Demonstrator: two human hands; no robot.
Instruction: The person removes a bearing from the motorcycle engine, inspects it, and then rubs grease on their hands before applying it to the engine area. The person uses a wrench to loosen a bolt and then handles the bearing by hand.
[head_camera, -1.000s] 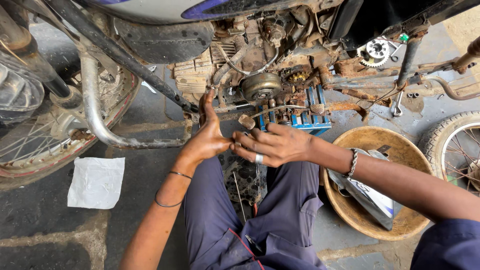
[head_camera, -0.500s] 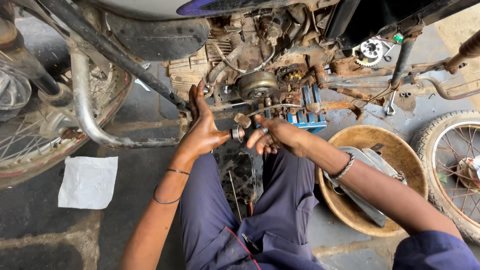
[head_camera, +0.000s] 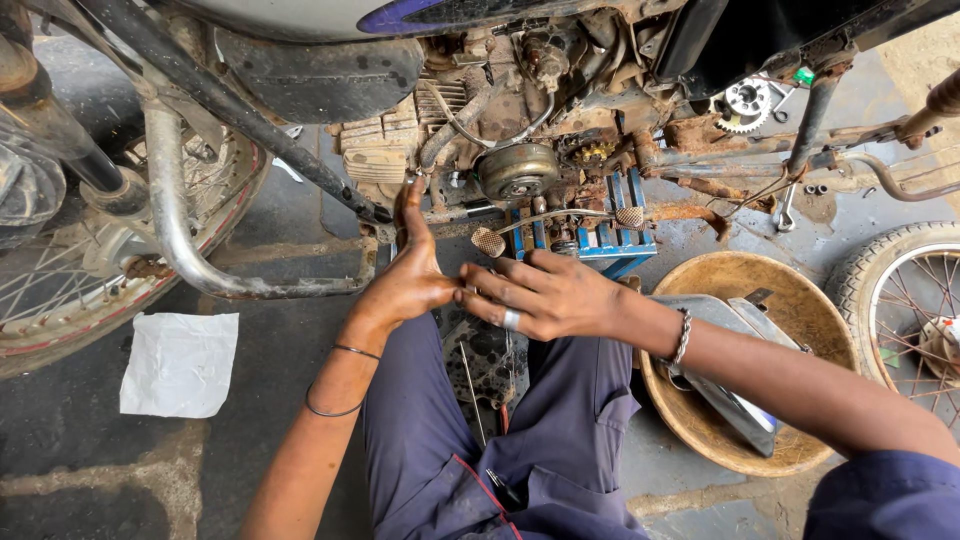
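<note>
I sit on the ground beside a motorcycle's rusty engine (head_camera: 520, 120). My left hand (head_camera: 408, 275) is raised flat with its fingers straight. Their tips are close to the dark frame tube (head_camera: 300, 160) and the lower engine. My right hand (head_camera: 550, 295), with a ring on one finger, lies across my lap. Its fingertips press against the thumb side of my left palm. Whatever lies between the two hands is hidden. A round metal engine cover (head_camera: 517, 170) and a lever with a knurled pad (head_camera: 488, 241) sit just above my hands.
A blue stand (head_camera: 618, 248) props the engine. A brown round basin (head_camera: 800, 290) at right holds a metal cover (head_camera: 725, 405). Spoked wheels stand at left (head_camera: 60, 300) and right (head_camera: 900, 290). A chrome guard bar (head_camera: 185, 245) curves at left, and white paper (head_camera: 180, 362) lies on the floor.
Both hands have come down from the engine toward my lap. A small dark part seen between them half a second ago is now hidden.
</note>
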